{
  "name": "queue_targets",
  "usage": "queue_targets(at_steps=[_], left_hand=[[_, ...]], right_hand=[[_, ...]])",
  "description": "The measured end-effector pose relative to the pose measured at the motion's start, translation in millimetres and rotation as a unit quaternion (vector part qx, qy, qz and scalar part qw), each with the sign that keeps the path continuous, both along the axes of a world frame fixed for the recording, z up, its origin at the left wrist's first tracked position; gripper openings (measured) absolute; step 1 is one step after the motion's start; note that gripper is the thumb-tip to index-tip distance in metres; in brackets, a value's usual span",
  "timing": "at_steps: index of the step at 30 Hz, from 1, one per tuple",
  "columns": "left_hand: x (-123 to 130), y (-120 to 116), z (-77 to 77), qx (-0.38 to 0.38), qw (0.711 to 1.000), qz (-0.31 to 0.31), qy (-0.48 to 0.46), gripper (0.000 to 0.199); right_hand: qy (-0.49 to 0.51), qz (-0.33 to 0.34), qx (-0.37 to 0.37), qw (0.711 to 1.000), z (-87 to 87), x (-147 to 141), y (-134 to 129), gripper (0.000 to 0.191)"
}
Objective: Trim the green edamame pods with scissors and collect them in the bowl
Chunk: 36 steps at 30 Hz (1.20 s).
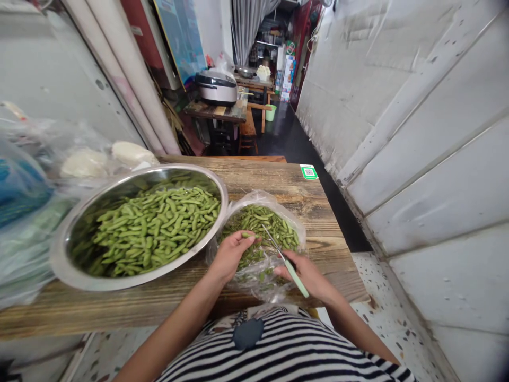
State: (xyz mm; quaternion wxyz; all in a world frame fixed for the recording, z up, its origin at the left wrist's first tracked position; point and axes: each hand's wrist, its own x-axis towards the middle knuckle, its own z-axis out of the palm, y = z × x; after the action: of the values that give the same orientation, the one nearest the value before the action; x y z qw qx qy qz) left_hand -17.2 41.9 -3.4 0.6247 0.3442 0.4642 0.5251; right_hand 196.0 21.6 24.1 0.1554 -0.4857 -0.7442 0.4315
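Note:
My left hand (231,256) pinches a green edamame pod (247,234) between its fingers, above a clear plastic bag (258,281) of similar pods (264,225). My right hand (304,275) grips green-handled scissors (288,262), their metal blades (270,239) pointing toward the pod. Both hands rest over the bag, and the blades and pod are very close together. To the left of the bag, a large stainless steel bowl (175,171) holds a heap of trimmed-looking green pods (153,228). The bag touches the bowl's rim.
Everything sits on a worn wooden table (318,228) with a green QR sticker (309,172) at its far edge. Plastic bags (24,212) crowd the left side. A grey wall (421,132) runs along the right. A rice cooker (217,87) stands on a table farther back.

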Motion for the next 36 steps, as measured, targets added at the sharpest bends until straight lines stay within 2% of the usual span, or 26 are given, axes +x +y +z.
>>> queue_targets(at_steps=[10,15,22,25,29,36], left_hand=[[6,-2,6.8,-0.021,0.999,0.001,-0.026,0.027],[4,-2,-1.9,0.014,0.997,0.047,0.054,0.024],[-5,-2,-1.4,0.053,0.973,0.013,0.226,0.019],[-5,-3,-2.6,0.054,0.975,0.02,0.215,0.018],[-6,-3,-1.9,0.053,0.984,-0.012,0.172,0.02],[-15,-5,7.3,0.078,0.97,-0.024,0.228,0.022]], right_hand=[[0.006,0.016,-0.016,1.0,4.0,-8,-3,0.038],[-0.039,-0.007,0.017,0.999,4.8,-9,-2,0.037],[-0.063,0.0,0.037,0.997,7.2,-9,0,0.036],[-0.07,0.001,0.04,0.997,5.8,-9,0,0.041],[-0.065,-0.002,0.041,0.997,5.1,-10,-1,0.041],[-0.067,-0.004,0.039,0.997,4.4,-10,-2,0.039]])
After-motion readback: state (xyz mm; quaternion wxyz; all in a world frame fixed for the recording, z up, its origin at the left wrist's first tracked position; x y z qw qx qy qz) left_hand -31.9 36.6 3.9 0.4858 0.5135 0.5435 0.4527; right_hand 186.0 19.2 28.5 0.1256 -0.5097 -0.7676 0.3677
